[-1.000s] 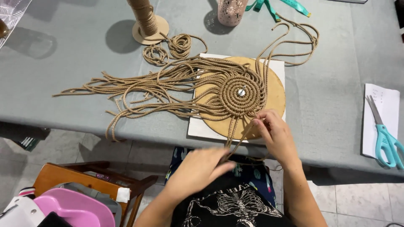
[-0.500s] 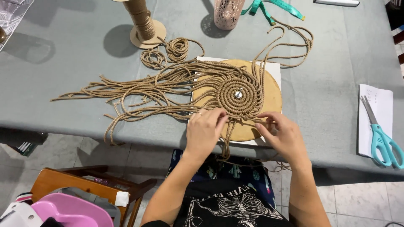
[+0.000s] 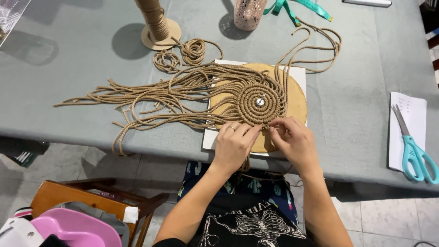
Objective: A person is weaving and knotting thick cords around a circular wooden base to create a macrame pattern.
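Item: white paper sheet, rectangular, at the table's right edge, bearing turquoise-handled scissors.

Item: coiled tan cord disc, ridged spiral with a metal pin at centre, on a round cork-coloured board over a white square base. Loose cords fan leftward across the grey tablecloth.

Item: left hand, fingers curled, pinching cord at the disc's near rim. Right hand, fingertips closed on the same cord just beside it.

Change: a second ago the left hand was below the table edge; both hands now meet at the rim.

Also: wooden cord spool; pink perforated cup; green ribbon.
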